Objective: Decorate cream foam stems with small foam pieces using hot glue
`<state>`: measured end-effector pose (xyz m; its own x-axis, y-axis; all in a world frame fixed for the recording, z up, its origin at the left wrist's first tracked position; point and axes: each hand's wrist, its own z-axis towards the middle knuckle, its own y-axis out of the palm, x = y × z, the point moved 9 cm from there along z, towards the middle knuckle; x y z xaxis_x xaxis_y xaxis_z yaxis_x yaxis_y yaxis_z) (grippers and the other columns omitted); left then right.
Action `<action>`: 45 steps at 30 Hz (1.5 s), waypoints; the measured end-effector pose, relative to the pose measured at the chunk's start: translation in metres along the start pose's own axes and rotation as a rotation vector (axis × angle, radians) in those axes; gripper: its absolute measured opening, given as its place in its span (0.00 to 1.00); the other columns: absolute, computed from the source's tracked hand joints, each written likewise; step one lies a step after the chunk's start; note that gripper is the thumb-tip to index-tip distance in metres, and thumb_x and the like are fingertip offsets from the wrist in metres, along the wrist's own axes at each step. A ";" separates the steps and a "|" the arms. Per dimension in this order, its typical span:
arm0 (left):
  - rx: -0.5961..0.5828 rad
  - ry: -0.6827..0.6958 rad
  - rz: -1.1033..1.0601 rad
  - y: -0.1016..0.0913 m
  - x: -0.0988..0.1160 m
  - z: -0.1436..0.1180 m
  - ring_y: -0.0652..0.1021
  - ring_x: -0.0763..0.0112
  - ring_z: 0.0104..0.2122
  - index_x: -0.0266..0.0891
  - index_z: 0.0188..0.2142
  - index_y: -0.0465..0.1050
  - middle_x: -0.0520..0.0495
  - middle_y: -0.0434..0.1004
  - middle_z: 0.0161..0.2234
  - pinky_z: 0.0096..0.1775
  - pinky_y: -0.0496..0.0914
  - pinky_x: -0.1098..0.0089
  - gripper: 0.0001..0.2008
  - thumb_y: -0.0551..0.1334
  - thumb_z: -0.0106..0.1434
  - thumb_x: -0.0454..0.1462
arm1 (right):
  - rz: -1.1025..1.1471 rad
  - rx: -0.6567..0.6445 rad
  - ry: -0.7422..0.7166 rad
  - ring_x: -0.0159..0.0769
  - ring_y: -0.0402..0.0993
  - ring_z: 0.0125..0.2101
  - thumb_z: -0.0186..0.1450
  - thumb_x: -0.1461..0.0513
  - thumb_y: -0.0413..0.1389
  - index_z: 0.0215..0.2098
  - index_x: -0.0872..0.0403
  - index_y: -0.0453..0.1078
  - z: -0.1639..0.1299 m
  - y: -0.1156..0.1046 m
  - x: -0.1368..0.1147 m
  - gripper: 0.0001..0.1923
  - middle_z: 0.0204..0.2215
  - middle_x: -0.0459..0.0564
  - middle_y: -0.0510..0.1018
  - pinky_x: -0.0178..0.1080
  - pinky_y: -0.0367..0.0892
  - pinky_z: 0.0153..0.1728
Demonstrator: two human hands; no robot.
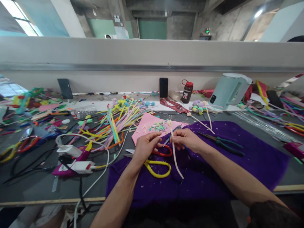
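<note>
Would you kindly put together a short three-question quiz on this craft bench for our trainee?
1. True or false: the right hand holds a cream pipe cleaner.
2. What colour is the cloth under both hands? A green, B purple, C white.
3. Fill in: the yellow-handled scissors lie just below the ____ hand.

Key: 1 true. 2 B. 3 left.
</note>
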<state>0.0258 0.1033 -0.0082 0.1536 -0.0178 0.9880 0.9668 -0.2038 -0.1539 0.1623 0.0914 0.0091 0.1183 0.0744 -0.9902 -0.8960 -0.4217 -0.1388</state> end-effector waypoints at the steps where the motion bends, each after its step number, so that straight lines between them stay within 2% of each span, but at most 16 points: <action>1: 0.012 -0.002 0.042 -0.001 0.000 0.000 0.74 0.70 0.21 0.37 0.37 0.73 0.48 0.74 0.23 0.19 0.67 0.75 0.15 0.61 0.52 0.43 | 0.008 -0.004 -0.007 0.23 0.63 0.14 0.57 0.58 0.54 0.24 0.57 0.66 0.000 0.000 -0.001 0.10 0.14 0.41 0.67 0.26 0.52 0.13; 5: 0.079 0.092 0.260 -0.008 0.009 0.000 0.67 0.77 0.16 0.37 0.26 0.73 0.53 0.69 0.17 0.18 0.60 0.77 0.12 0.61 0.52 0.45 | 0.034 -0.003 -0.013 0.23 0.63 0.14 0.57 0.58 0.55 0.24 0.58 0.66 0.000 0.000 -0.002 0.10 0.15 0.41 0.67 0.26 0.52 0.13; 11: 0.196 0.235 0.555 -0.018 0.026 -0.002 0.65 0.77 0.18 0.36 0.17 0.69 0.54 0.64 0.14 0.23 0.59 0.75 0.20 0.54 0.57 0.48 | 0.126 -0.123 0.013 0.24 0.66 0.15 0.58 0.56 0.53 0.29 0.59 0.69 -0.002 0.009 0.001 0.13 0.19 0.45 0.72 0.26 0.54 0.13; 14: 0.171 0.373 0.614 -0.014 0.035 -0.003 0.73 0.71 0.32 0.39 0.24 0.75 0.49 0.75 0.30 0.36 0.64 0.71 0.16 0.53 0.59 0.43 | 0.148 -0.175 0.017 0.24 0.67 0.16 0.59 0.56 0.53 0.30 0.59 0.69 -0.004 0.013 0.002 0.13 0.21 0.46 0.74 0.26 0.55 0.13; 16: 0.168 0.445 0.617 -0.012 0.037 -0.003 0.72 0.67 0.42 0.43 0.33 0.77 0.48 0.75 0.40 0.45 0.62 0.68 0.11 0.56 0.56 0.40 | 0.148 -0.198 0.021 0.24 0.67 0.16 0.60 0.56 0.52 0.31 0.59 0.70 -0.005 0.015 0.003 0.13 0.21 0.46 0.74 0.26 0.55 0.14; 18: 0.158 0.386 0.556 -0.014 0.028 0.000 0.73 0.67 0.40 0.44 0.39 0.75 0.48 0.76 0.38 0.43 0.64 0.67 0.13 0.58 0.54 0.38 | 0.146 -0.212 0.027 0.24 0.67 0.17 0.60 0.57 0.52 0.31 0.59 0.70 -0.005 0.017 0.004 0.12 0.22 0.46 0.74 0.26 0.55 0.14; 20: 0.137 0.263 0.449 -0.015 0.015 0.002 0.75 0.68 0.31 0.43 0.40 0.75 0.49 0.77 0.31 0.35 0.66 0.70 0.14 0.59 0.53 0.39 | 0.144 -0.216 0.032 0.23 0.67 0.17 0.60 0.57 0.52 0.31 0.59 0.70 -0.005 0.017 0.004 0.12 0.22 0.46 0.74 0.26 0.55 0.15; 22: 0.140 0.175 0.367 -0.018 0.007 0.002 0.73 0.70 0.24 0.41 0.37 0.76 0.50 0.76 0.25 0.27 0.65 0.72 0.14 0.60 0.52 0.42 | 0.141 -0.213 0.036 0.23 0.66 0.17 0.60 0.57 0.52 0.31 0.59 0.70 -0.005 0.017 0.005 0.12 0.22 0.46 0.73 0.26 0.55 0.15; 25: 0.169 0.160 0.353 -0.020 0.013 -0.001 0.70 0.73 0.20 0.39 0.29 0.76 0.53 0.72 0.18 0.24 0.61 0.74 0.12 0.60 0.52 0.44 | 0.135 -0.211 0.038 0.23 0.66 0.17 0.60 0.57 0.52 0.31 0.59 0.69 -0.005 0.017 0.005 0.13 0.22 0.46 0.73 0.26 0.55 0.15; 28: 0.113 0.250 0.275 -0.012 0.028 -0.003 0.72 0.71 0.27 0.38 0.24 0.76 0.50 0.73 0.23 0.31 0.64 0.73 0.12 0.60 0.53 0.44 | 0.115 -0.219 0.040 0.23 0.66 0.17 0.60 0.57 0.52 0.31 0.59 0.69 -0.005 0.019 0.005 0.13 0.22 0.46 0.73 0.27 0.55 0.15; 30: 0.012 0.275 0.126 -0.002 0.032 -0.004 0.73 0.67 0.36 0.38 0.27 0.77 0.47 0.75 0.32 0.37 0.64 0.72 0.10 0.61 0.52 0.42 | 0.088 -0.225 0.041 0.24 0.66 0.17 0.60 0.57 0.51 0.31 0.59 0.69 -0.006 0.021 0.005 0.12 0.22 0.45 0.73 0.27 0.55 0.16; 32: -0.081 0.203 -0.032 0.007 0.026 -0.004 0.72 0.66 0.38 0.38 0.32 0.77 0.45 0.74 0.37 0.38 0.65 0.71 0.11 0.63 0.51 0.41 | 0.053 -0.233 0.039 0.24 0.66 0.17 0.61 0.57 0.51 0.31 0.59 0.68 -0.006 0.024 0.004 0.12 0.22 0.45 0.72 0.27 0.54 0.16; 35: -0.145 0.043 -0.199 0.017 0.009 -0.003 0.72 0.71 0.30 0.36 0.34 0.76 0.46 0.75 0.33 0.31 0.64 0.73 0.13 0.64 0.50 0.41 | -0.002 -0.242 0.035 0.24 0.65 0.17 0.61 0.57 0.50 0.30 0.59 0.68 -0.006 0.028 0.005 0.13 0.21 0.45 0.72 0.27 0.54 0.16; 40: -0.235 -0.036 -0.319 0.035 -0.001 -0.007 0.70 0.75 0.23 0.33 0.30 0.74 0.49 0.71 0.22 0.27 0.64 0.74 0.11 0.64 0.50 0.40 | -0.058 -0.247 0.047 0.24 0.64 0.17 0.61 0.56 0.50 0.30 0.59 0.68 -0.007 0.036 0.010 0.13 0.21 0.44 0.71 0.27 0.55 0.16; 42: -0.225 -0.065 -0.356 0.036 -0.002 -0.007 0.70 0.76 0.22 0.33 0.28 0.74 0.49 0.71 0.21 0.26 0.64 0.74 0.11 0.65 0.50 0.40 | -0.098 -0.241 0.049 0.24 0.64 0.17 0.61 0.56 0.49 0.29 0.59 0.68 -0.008 0.038 0.009 0.14 0.19 0.44 0.70 0.27 0.55 0.16; 45: -0.130 -0.072 -0.400 0.020 0.000 -0.005 0.66 0.82 0.17 0.32 0.28 0.74 0.52 0.67 0.19 0.19 0.58 0.80 0.11 0.65 0.50 0.40 | -0.194 -0.230 0.007 0.25 0.66 0.18 0.61 0.57 0.49 0.33 0.58 0.70 -0.012 0.037 -0.002 0.13 0.23 0.45 0.72 0.28 0.58 0.18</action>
<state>0.0446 0.0946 -0.0111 -0.2097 0.1551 0.9654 0.9200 -0.3029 0.2485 0.1342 0.0654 0.0059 0.2812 0.1674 -0.9449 -0.7363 -0.5939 -0.3243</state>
